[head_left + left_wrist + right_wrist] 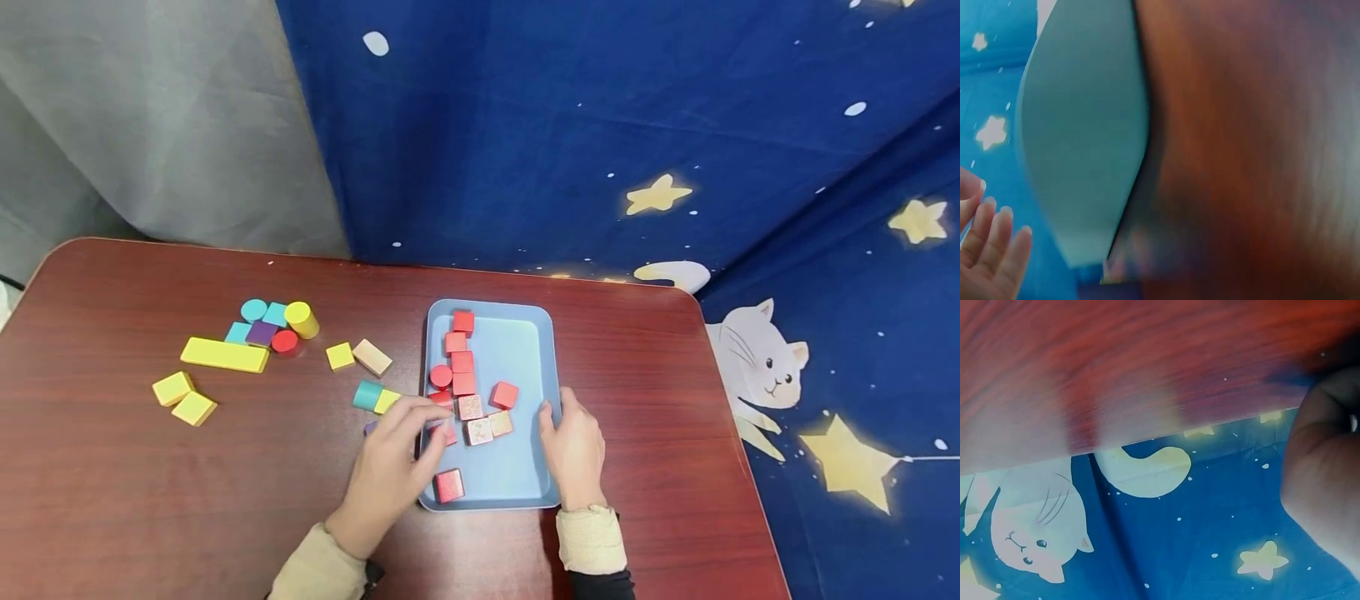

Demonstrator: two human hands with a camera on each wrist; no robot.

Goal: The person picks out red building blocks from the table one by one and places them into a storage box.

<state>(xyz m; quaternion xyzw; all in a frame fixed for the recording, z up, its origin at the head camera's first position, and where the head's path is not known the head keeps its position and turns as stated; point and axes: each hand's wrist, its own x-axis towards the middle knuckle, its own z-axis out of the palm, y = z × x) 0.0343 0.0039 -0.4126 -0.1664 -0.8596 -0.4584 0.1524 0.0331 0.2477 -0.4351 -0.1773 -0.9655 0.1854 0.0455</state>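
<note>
A light blue tray (521, 333) lies on the table with several red blocks (462, 362) along its left side. Two speckled blocks (479, 432) and a plain wooden block (500, 423) sit mid-tray. Over the tray's left edge is my left hand (390, 467), its thumb and fingers bent apart near a partly hidden red block. In the left wrist view, that hand's fingers (1007, 250) show no block between them. At the right rim, my right hand (576, 450) grips the tray, thumb inside the wall. The right wrist view shows only part of this hand (1329, 469).
Left of the tray are a teal block (367, 395), a yellow block (341, 357) and a wooden block (372, 357). Farther left lie a long yellow bar (225, 355), a yellow cylinder (302, 320) and several other coloured blocks. A blue curtain (525, 125) hangs behind the table.
</note>
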